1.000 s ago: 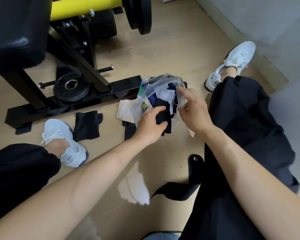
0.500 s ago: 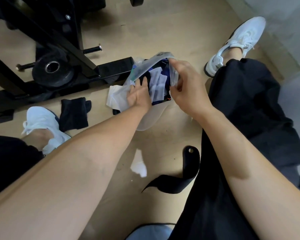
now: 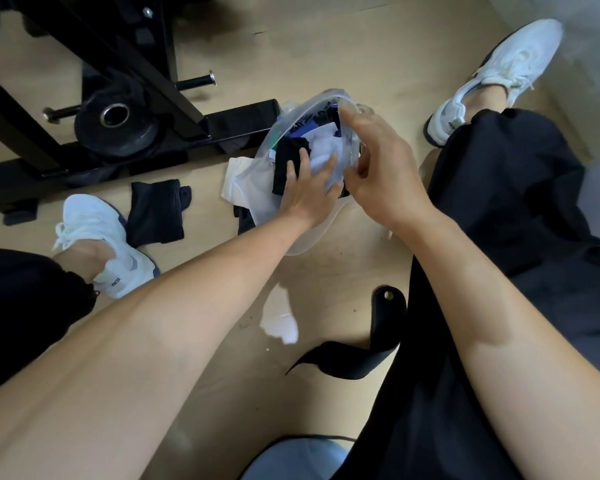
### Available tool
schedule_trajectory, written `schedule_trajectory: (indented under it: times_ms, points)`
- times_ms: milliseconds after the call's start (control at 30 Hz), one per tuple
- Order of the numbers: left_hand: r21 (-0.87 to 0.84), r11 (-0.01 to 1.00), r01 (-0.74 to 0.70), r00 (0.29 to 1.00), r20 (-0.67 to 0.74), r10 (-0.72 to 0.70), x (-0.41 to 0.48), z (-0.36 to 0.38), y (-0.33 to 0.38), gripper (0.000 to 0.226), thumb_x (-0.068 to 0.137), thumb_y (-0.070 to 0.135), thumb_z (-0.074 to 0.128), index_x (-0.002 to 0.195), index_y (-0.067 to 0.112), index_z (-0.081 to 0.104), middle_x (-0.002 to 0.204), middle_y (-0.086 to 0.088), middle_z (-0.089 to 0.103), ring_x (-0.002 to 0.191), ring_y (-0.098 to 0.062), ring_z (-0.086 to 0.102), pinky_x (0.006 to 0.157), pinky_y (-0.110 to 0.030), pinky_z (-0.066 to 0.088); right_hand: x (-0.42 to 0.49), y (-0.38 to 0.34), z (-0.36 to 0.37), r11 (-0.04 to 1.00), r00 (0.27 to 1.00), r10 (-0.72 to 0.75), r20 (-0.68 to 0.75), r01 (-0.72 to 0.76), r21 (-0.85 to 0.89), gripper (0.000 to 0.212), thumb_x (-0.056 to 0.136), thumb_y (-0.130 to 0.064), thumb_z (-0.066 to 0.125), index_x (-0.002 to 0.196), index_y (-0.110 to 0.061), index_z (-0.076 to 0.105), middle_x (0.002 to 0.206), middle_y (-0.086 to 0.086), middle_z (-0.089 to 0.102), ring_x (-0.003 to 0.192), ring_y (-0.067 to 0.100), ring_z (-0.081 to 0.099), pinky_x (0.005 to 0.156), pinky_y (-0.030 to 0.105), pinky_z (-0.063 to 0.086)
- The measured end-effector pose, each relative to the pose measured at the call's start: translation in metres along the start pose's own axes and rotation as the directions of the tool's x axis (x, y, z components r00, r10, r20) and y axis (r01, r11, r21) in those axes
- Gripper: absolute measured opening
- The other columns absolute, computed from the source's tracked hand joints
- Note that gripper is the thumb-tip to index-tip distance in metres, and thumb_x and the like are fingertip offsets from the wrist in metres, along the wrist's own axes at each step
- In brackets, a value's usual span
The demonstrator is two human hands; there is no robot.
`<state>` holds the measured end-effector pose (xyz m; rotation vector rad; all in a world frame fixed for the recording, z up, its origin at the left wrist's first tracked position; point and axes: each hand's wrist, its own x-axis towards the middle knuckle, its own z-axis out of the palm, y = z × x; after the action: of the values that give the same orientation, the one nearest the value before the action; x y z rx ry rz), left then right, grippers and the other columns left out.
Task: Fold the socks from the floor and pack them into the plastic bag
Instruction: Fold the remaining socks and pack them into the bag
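Two hands on the packing step: left hand (image 3: 305, 197) is inside the plastic bag (image 3: 262, 188), fingers (image 3: 302, 161) flat, pressing a black sock (image 3: 286, 157) onto white socks (image 3: 321, 152) in there; right hand (image 3: 385, 174) pinches the rim, holding the mouth open (bag sits on the floor (image 3: 326, 46)). Next, I'd judge: left hand out, grab the folded black sock (image 3: 155, 213) beside the left shoe (image 3: 94, 223), feed it in without collapsing the mouth.
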<state>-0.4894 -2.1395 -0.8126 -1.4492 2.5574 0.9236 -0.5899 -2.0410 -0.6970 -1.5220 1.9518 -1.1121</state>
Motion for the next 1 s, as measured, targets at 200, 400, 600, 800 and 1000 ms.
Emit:
schedule_trajectory:
  times_ms: [200,400,600,800,1000]
  points:
    - [0.058,0.996,0.073,0.992,0.094,-0.078,0.031,-0.01,-0.012,0.069,0.096,0.073,0.03,0.155,0.056,-0.003,0.164,-0.011,-0.031,0.15,-0.047,-0.021,0.122,-0.058,0.002,-0.005,0.001,-0.009,0.999,0.999,-0.034,-0.026,0.033,-0.033,0.068,0.081,0.009,0.056,0.145,-0.011,0.046,0.127,-0.011,0.049,0.098,0.005,0.049,0.087,0.014,0.041]
    - [0.018,0.99,0.137,0.981,0.134,-0.139,0.037,-0.023,-0.002,0.074,0.093,0.071,0.041,0.155,0.056,0.004,0.164,-0.011,-0.03,0.152,-0.048,-0.01,0.122,-0.054,0.01,-0.011,0.003,-0.009,0.999,0.999,-0.037,-0.01,0.037,-0.036,0.07,0.08,0.009,0.06,0.146,-0.012,0.046,0.128,-0.01,0.05,0.088,-0.011,0.047,0.083,0.007,0.04]
    - [-0.192,0.981,0.034,0.999,0.033,-0.028,-0.02,-0.021,-0.001,0.067,0.09,0.067,0.037,0.154,0.044,0.033,0.168,-0.007,0.018,0.152,-0.037,0.016,0.12,-0.053,0.025,-0.018,-0.002,-0.003,0.998,0.997,-0.068,0.03,0.068,-0.016,0.069,0.083,0.005,0.062,0.146,-0.016,0.045,0.127,-0.005,0.05,0.078,0.012,0.061,0.071,0.019,0.053]
    - [-0.182,0.905,-0.384,0.875,-0.385,0.294,-0.125,-0.017,-0.038,0.017,0.096,0.026,0.06,0.103,0.016,0.072,0.097,0.007,0.063,0.092,-0.015,0.062,0.078,-0.031,0.05,-0.031,-0.008,-0.002,0.991,0.996,-0.087,-0.004,0.086,-0.102,0.045,0.083,-0.005,0.071,0.126,-0.016,0.064,0.117,0.002,0.054,0.084,0.015,0.06,0.073,0.021,0.053]
    - [0.074,0.936,-0.345,0.892,-0.283,0.351,-0.152,-0.014,-0.131,0.022,0.088,0.036,0.055,0.081,0.02,0.069,0.077,0.009,0.061,0.07,-0.019,0.061,0.058,-0.032,0.049,-0.056,-0.018,0.015,0.981,0.986,-0.133,0.101,0.145,-0.129,0.035,0.081,-0.009,0.075,0.114,-0.017,0.07,0.103,-0.001,0.059,0.073,0.013,0.06,0.071,0.027,0.053]
